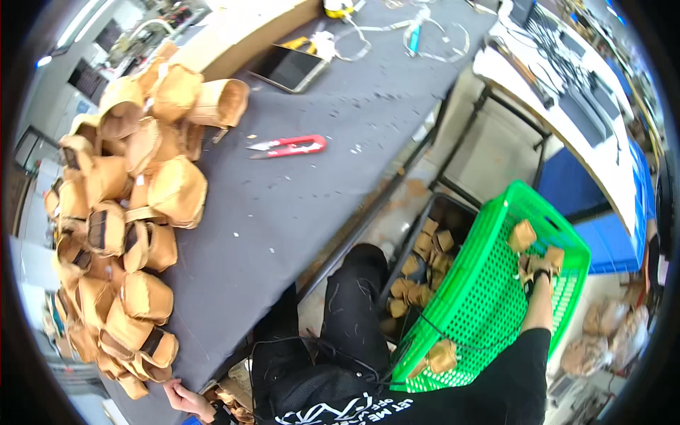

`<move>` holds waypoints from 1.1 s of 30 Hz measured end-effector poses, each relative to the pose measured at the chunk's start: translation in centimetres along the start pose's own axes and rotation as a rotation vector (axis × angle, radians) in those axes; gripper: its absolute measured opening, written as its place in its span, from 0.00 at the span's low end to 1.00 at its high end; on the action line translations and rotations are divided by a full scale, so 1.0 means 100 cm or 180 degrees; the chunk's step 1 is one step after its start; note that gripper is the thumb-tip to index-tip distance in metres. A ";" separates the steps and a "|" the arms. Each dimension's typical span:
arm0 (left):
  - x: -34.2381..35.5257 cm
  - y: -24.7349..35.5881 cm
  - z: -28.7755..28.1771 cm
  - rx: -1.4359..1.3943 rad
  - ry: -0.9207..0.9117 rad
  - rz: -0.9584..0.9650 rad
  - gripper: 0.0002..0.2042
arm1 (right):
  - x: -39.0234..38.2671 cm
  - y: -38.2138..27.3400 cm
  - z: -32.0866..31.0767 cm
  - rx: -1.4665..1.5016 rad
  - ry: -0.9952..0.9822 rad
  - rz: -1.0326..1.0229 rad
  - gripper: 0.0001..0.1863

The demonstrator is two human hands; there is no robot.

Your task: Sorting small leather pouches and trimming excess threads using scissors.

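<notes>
Many tan fabric pouches (177, 191) are heaped along the left of the grey table (319, 127). My left hand (184, 397) rests at the table's near edge, just below the heap, fingers loosely bent and holding nothing. My right hand (538, 273) reaches down into a green plastic basket (460, 340), its fingers closed on a tan piece and partly hidden by it. Other tan pieces (522, 234) lie in that basket. Beside it, a dark crate (400, 262) holds several more.
Red-handled snips (296, 144), a phone (287, 69) and white cords (382, 39) lie on the table. A metal-framed stand (496, 117), a white worktop (581, 92) with cables, and blue bins (602, 248) are at the right. Plastic bags (609, 329) sit on the floor.
</notes>
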State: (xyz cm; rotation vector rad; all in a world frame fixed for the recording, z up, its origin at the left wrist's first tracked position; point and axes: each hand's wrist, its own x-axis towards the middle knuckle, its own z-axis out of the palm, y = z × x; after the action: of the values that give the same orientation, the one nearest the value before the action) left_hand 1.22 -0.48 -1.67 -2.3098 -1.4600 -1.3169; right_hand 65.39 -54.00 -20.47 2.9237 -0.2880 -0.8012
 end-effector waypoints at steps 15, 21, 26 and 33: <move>0.013 0.040 -0.002 0.0102 0.0033 0.0019 0.05 | 0.100 0.130 0.098 0.1488 0.0397 -0.0092 0.20; 0.018 0.048 -0.002 0.0031 0.0174 0.0260 0.05 | -0.044 0.116 0.054 0.3722 0.0489 -0.0218 0.16; 0.017 0.042 -0.005 0.0030 0.0111 0.0289 0.04 | -0.169 0.076 -0.022 0.2755 0.0747 -0.0315 0.20; 0.020 0.042 -0.005 0.0031 0.0017 0.0307 0.03 | -0.322 -0.047 -0.164 0.2244 0.1546 -0.2551 0.32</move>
State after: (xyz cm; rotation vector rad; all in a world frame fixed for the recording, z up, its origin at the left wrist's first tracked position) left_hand 4.50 -1.56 1.48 -2.3367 -1.3321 -1.2863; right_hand 47.34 -42.07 8.83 3.7734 0.8604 0.0582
